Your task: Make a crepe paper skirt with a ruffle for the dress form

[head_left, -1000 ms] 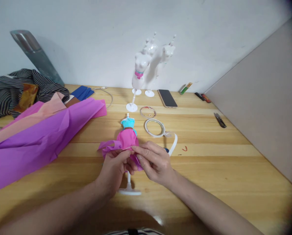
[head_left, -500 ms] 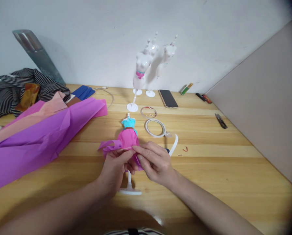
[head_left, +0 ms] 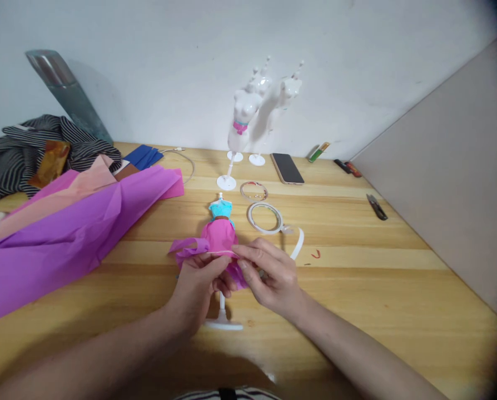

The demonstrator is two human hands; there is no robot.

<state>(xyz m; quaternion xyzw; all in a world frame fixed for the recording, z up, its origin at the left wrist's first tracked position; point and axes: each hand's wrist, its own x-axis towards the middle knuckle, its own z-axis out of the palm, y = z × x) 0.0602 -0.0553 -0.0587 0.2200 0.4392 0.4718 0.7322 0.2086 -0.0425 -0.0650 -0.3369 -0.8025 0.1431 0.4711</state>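
A small mannequin stand (head_left: 222, 316) with a white base carries a doll dress: a light-blue top (head_left: 220, 209) over a pink skirt (head_left: 220, 236). A purple paper strip (head_left: 188, 246) runs along the skirt's lower edge, its loose end sticking out to the left. My left hand (head_left: 202, 280) pinches the skirt's hem and the strip between thumb and fingers. On the other side my right hand (head_left: 269, 272) is closed at the hem's right, thumb and forefinger close together on its edge. A thin pale line shows along the hem between both hands. The fingers hide part of the strip.
Purple crepe paper (head_left: 85, 239) covers the table's left, with a striped cloth (head_left: 15, 150) behind. White mannequins (head_left: 245, 105) stand by the wall. A tape roll (head_left: 265, 218), phone (head_left: 287, 168), glue stick (head_left: 318, 152) and thread snips (head_left: 376, 207) lie beyond my hands.
My right hand has slid slightly right along the hem, away from the left thumb, and more of the pale line shows. My left hand keeps its pinch.
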